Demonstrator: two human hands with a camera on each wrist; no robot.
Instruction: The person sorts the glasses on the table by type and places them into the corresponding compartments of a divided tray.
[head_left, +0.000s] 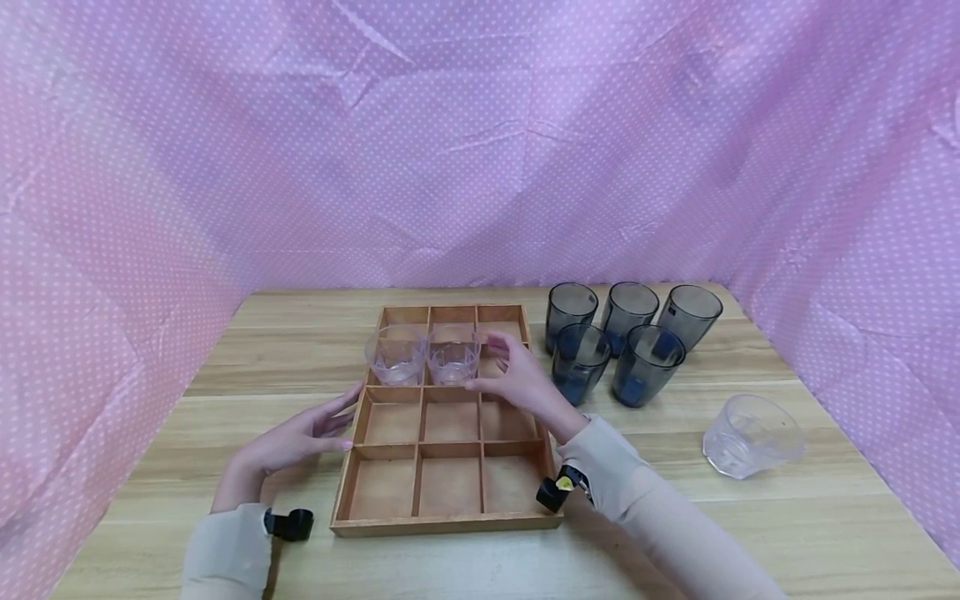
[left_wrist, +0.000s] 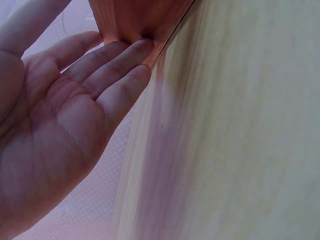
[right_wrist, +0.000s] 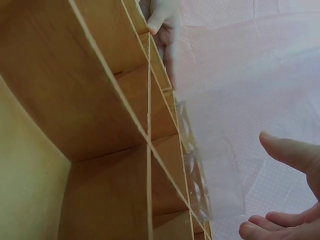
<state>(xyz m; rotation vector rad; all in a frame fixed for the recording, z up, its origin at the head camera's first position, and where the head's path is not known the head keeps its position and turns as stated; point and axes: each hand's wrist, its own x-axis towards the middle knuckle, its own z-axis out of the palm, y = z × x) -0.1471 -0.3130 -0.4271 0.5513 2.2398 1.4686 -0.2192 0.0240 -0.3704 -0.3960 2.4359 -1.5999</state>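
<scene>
A wooden tray (head_left: 446, 527) divided into several square compartments lies in front of me in the head view. Two clear glasses stand side by side in its second row from the back: the left glass (head_left: 397, 358) in the left compartment, the middle glass (head_left: 453, 362) in the centre one. My right hand (head_left: 517, 375) is just right of the middle glass, thumb and fingers spread; the right wrist view has a gap between that hand (right_wrist: 310, 175) and the glass. With extended fingers, my left hand (left_wrist: 65, 110) touches the tray's left outer side.
Several smoky grey-blue tumblers (head_left: 648, 367) stand in two rows right of the tray. A third clear glass (head_left: 752, 437) tilts on the wooden table (head_left: 270, 350) at the right. Pink dotted cloth (head_left: 480, 167) hangs behind the table and along both sides.
</scene>
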